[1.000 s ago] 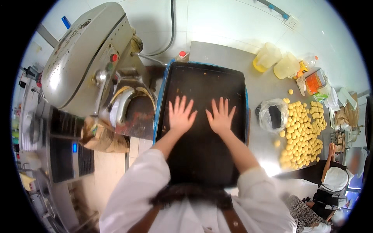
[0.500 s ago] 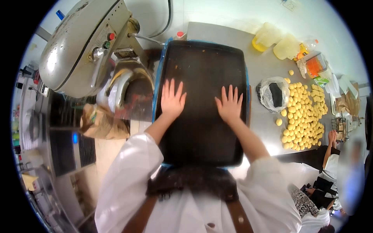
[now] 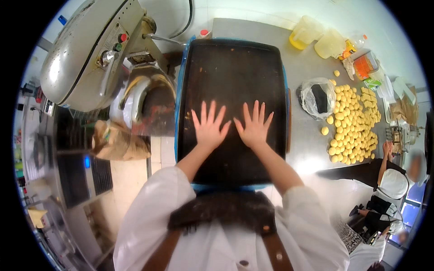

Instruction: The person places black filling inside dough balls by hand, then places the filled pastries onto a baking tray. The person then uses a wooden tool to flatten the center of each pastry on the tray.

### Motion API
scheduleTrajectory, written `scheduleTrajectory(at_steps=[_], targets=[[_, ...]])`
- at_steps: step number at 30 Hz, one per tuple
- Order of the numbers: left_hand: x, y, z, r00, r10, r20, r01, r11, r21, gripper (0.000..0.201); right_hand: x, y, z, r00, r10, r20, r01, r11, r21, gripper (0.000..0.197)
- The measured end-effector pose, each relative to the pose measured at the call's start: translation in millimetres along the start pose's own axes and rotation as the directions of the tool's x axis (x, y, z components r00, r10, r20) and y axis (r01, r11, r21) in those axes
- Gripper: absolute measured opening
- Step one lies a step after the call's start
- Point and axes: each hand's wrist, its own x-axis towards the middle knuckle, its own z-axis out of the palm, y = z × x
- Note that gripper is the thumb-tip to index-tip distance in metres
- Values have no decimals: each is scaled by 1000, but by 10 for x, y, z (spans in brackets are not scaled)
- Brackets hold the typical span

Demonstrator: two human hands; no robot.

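Observation:
A large dark baking tray (image 3: 233, 72) lies in front of me on the steel table, with blue edging showing around its rim. Over its middle, my left hand (image 3: 209, 126) is spread flat with the palm down, holding nothing. Close to its right, my right hand (image 3: 254, 126) is likewise flat with fingers apart and nothing in it. The two thumbs point toward each other with a small gap between them. A few small light specks show on the tray's dark surface.
Many yellow dough balls (image 3: 350, 126) lie on the table (image 3: 298, 63) at right, beside a clear plastic bag (image 3: 308, 101). Behind them stand jugs of yellow liquid (image 3: 302, 38) and a bottle (image 3: 357, 43). A big mixer (image 3: 86, 54) and a paper sack (image 3: 120, 140) are at left. Other people are at far right.
Both my hands have moved inward over the tray, toward each other, and slightly nearer to me. They stay flat and spread.

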Motion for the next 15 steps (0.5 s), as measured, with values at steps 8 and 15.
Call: scheduleTrajectory(at_steps=[8,15], targets=[[-99,-347,-330,998,37,43,-38,999,16,58,-289,575,-301,992,-122,38,119,990,72,70],[-201,-370,-159,996,74,-58,-71,996,45,56,-444,550,-59,994,-105,11,105,993,-55,72]])
